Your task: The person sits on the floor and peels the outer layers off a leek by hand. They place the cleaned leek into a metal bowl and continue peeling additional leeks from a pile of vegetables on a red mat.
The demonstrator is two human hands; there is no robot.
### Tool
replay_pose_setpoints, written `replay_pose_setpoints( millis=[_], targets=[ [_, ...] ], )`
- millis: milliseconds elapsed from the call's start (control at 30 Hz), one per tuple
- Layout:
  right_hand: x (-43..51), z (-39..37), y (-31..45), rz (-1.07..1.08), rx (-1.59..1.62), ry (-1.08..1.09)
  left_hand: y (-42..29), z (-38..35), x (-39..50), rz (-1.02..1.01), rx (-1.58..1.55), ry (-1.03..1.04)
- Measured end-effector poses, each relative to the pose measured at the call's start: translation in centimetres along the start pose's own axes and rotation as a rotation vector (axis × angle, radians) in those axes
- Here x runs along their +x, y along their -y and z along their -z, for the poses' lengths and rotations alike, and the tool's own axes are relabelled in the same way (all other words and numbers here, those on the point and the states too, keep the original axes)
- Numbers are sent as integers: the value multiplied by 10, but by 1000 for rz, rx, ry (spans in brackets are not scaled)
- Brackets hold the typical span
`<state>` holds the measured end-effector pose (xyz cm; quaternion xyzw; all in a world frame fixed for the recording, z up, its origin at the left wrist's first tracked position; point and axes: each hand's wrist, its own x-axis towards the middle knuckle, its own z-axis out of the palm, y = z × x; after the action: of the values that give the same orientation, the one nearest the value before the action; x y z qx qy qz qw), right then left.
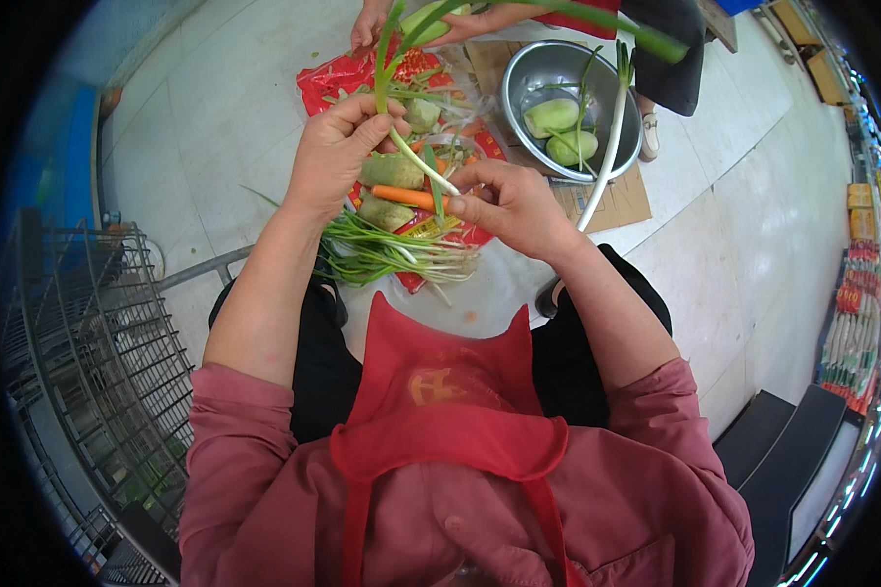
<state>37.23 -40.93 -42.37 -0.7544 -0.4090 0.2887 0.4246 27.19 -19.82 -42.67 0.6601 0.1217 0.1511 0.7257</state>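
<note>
A green onion [421,163] is stretched between my two hands. My left hand [338,147] pinches it where the white stalk turns to green leaves, and the leaves reach up and over to the right. At its white lower end, the fingers of my right hand [517,209] are closed. Just beneath that end lies a carrot [404,195], its right part hidden by my right thumb. Thick green radishes [390,171] lie around the carrot. Nearer to me is a bundle of thin green onions [389,253], roots to the right, on red plastic packaging [330,79].
A steel bowl [512,139] on flattened cardboard [628,199] holds pale green vegetables [552,117]. Another long green onion [611,147] leans over its rim. Opposite, a co-worker's hands [470,28] hold a green vegetable. A wire cart [110,308] stands left; packaged goods [855,308] line the right.
</note>
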Motion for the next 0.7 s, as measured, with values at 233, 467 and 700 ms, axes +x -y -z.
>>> replay_pose_setpoints(
  millis=[233,467,700],
  targets=[
    [4,-9,-7,22,-49,-8,1,-9,-1,13,26,10],
    [2,-10,-8,18,-138,-53,3,-16,-5,105,-18,-13],
    [6,-15,-11,258,-301,-183,11,-14,-5,339,-126,-96]
  ],
)
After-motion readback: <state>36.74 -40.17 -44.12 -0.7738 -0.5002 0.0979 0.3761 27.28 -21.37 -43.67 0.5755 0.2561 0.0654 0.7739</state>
